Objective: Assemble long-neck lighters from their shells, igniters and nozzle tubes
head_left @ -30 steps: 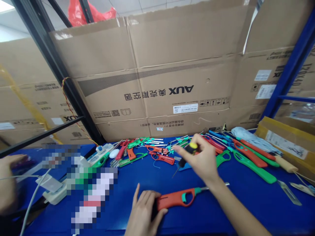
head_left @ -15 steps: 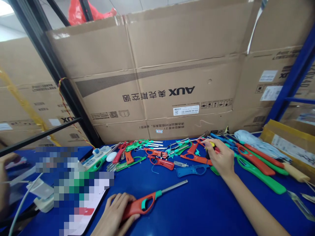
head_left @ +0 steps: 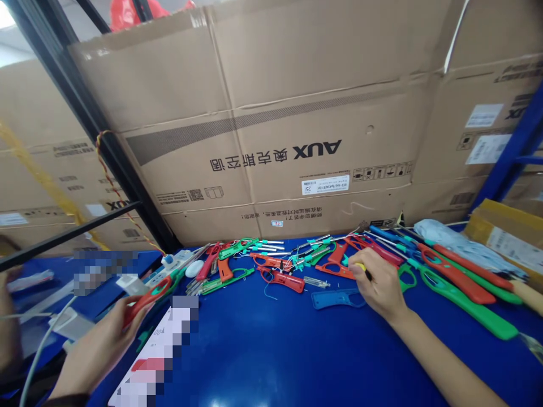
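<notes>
My left hand (head_left: 104,342) is closed around a red long-necked gas lighter (head_left: 149,298) with a green trigger, held at the left near the power strip; its tip is hard to make out there. Over the right part of the blue table, my right hand (head_left: 377,282) grips a small yellow-and-black handled tool (head_left: 363,270), mostly hidden by the fingers. A blue lighter shell half (head_left: 335,299) lies beside and below that hand. Red, orange and green lighter shells, among them a red one (head_left: 286,280), lie opened with metal tubes and thin wires along the back.
Whole lighters, including a green one (head_left: 470,308), lie at the right near a yellow-taped carton (head_left: 509,229). A partly blurred phone (head_left: 169,339), a white power strip (head_left: 180,261) and a charger (head_left: 70,322) are at left. Another person's hand (head_left: 6,322) shows at the far left edge.
My left hand has lifted the red lighter from the table's front middle and carried it left, over the phone to the power strip. My right hand has stayed near the lighter parts, still gripping the tool.
</notes>
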A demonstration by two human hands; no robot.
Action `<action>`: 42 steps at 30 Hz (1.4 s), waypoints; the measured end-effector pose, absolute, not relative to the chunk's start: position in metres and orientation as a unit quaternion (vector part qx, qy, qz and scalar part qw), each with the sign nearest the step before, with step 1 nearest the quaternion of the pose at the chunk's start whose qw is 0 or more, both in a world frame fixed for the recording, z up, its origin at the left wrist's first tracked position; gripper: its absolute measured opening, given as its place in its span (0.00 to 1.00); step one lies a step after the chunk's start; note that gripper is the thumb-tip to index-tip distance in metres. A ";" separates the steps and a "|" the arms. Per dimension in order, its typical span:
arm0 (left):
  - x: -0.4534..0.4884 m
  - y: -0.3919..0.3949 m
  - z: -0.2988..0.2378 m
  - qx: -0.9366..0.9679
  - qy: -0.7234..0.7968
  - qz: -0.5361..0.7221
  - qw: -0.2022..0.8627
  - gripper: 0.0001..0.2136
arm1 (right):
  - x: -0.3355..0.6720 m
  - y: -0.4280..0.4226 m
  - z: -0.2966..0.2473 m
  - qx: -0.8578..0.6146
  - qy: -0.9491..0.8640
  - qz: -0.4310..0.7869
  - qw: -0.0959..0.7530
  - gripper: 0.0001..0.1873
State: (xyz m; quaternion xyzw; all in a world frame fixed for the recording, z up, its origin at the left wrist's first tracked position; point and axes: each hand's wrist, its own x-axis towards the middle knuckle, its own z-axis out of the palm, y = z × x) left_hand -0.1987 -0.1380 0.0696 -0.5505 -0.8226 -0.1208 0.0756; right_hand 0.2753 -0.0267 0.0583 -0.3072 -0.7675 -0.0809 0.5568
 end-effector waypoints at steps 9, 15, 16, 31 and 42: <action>-0.178 -0.108 0.046 -0.498 -0.811 -0.077 0.297 0.17 | 0.276 -0.038 0.063 -0.208 -0.795 -0.065 0.565 0.14; -0.110 -0.085 0.039 -0.605 -0.732 -0.162 0.268 0.14 | 0.258 -0.052 0.060 -0.263 -0.906 0.039 0.329 0.16; -0.100 -0.078 0.038 -0.611 -0.734 -0.167 0.245 0.13 | 0.254 -0.054 0.057 -0.275 -0.918 0.064 0.278 0.17; -0.080 -0.014 0.008 -0.596 -0.769 -0.179 0.145 0.21 | 0.252 -0.042 0.044 -0.369 -0.898 0.169 0.168 0.09; -0.092 -0.011 0.012 -0.582 -0.755 -0.289 0.090 0.13 | 0.260 -0.027 0.038 -0.403 -0.876 0.146 0.220 0.11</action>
